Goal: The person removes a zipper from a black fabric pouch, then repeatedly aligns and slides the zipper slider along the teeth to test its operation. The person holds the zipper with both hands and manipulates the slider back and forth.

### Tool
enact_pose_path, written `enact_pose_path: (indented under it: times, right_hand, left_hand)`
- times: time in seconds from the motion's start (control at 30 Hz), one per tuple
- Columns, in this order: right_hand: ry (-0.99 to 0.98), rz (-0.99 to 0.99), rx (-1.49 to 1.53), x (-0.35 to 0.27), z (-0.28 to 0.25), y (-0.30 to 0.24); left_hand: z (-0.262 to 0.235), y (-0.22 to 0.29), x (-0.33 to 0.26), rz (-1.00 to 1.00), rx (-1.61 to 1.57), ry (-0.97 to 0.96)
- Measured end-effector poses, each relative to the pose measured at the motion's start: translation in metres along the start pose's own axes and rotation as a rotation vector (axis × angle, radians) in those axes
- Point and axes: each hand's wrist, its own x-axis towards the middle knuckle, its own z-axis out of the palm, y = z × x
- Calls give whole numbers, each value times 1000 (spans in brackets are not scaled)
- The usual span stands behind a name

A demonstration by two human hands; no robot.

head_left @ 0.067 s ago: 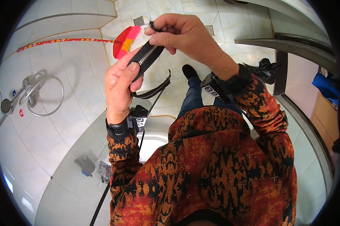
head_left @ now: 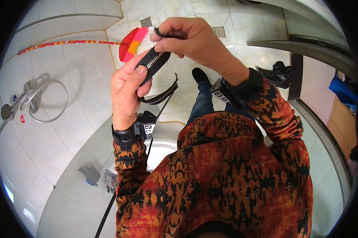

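Note:
A black zipper [head_left: 155,61] with silvery metal teeth is stretched between my two hands in front of me. My left hand [head_left: 127,85] grips its lower part, thumb on top beside the teeth. From under that hand a loose length of the zipper tape curls to the right and ends in a frayed tip. My right hand [head_left: 191,39] pinches the upper end between thumb and fingers. Dark frayed threads or tape poke out by its fingertips; what exactly sits there is partly hidden. Both wrists carry black straps with small boxes.
A broom [head_left: 131,44] with red and yellow bristles leans at the far left. A shower head [head_left: 6,112] with a coiled hose hangs on the tiled left wall. Below me is a white toilet [head_left: 161,148]. A black plastic bag [head_left: 280,74] lies by the doorway at right.
My right hand has shifted slightly down and left along the zipper, and the frayed bit at its fingertips has changed position. The left hand keeps its grip.

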Motion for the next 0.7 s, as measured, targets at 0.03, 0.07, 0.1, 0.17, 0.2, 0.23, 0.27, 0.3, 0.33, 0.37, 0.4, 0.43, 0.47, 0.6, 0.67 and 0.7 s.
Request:
enact_pose_path:
  times: [0.03,0.07,0.1,0.17,0.2,0.23,0.27,0.3,0.33,0.37,0.4,0.43,0.47,0.6,0.67,0.7]
  right_hand:
    - [-24,-14,-5,0,-1,3]
    - [11,-53,-34,1,0,7]
    - [46,-92,-63,3,2,10]
    - [142,-123,-89,7,-1,13]
    - [202,-114,-83,9,-4,14]
    - [267,-96,-88,12,-7,13]
    - [324,-105,-75,14,-10,12]
    - [277,-159,-59,13,-13,11]
    - [249,-166,-59,13,-16,10]
    - [209,-129,-65,10,-16,9]
    - [169,-91,-72,7,-15,9]
    - [130,-53,-79,4,-14,9]
    - [106,-45,-77,1,-11,9]
    - [27,-77,-123,1,4,11]
    - [-18,-120,-295,3,11,12]
    - [-40,-151,-263,4,14,13]
  left_hand:
    - [0,-1,1,-6,-25,-8]
    - [-1,-2,1,-12,-51,-16]
    - [-2,-3,1,-18,-76,-24]
    - [-5,-4,1,-2,-186,-65]
    - [-7,-5,0,5,-245,-83]
    - [-10,-5,0,14,-269,-98]
    - [-12,-5,0,26,-296,-112]
    - [-14,-6,0,40,-324,-123]
    - [-16,-7,-1,44,-327,-126]
    - [-17,-8,-1,50,-332,-126]
    - [-17,-8,-1,55,-338,-125]
    - [-18,-9,-1,52,-343,-131]
    - [-18,-10,-1,50,-349,-137]
    - [-16,-11,0,33,-383,-151]
    - [-15,-10,0,18,-357,-174]
    - [-14,-10,0,13,-347,-185]
